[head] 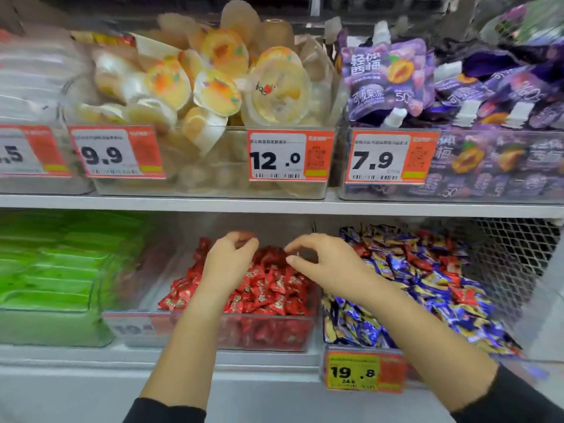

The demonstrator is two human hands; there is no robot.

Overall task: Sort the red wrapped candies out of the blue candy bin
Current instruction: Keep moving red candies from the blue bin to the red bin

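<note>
Both hands hover over the red candy bin (213,326). The left hand (227,261) curls loosely; whether it holds anything cannot be told. The right hand (323,264) has thumb and fingers apart, empty. Right of it, red wrapped candies (422,264) lie scattered in the blue candy bin (360,328).

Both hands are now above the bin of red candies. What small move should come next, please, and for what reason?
Probably the right hand should move back right, over the blue candy bin, and pinch one of the red candies among the blue ones. Both it and the left hand hover over the red candy bin, apparently holding nothing, and several red ones remain unsorted.
</note>
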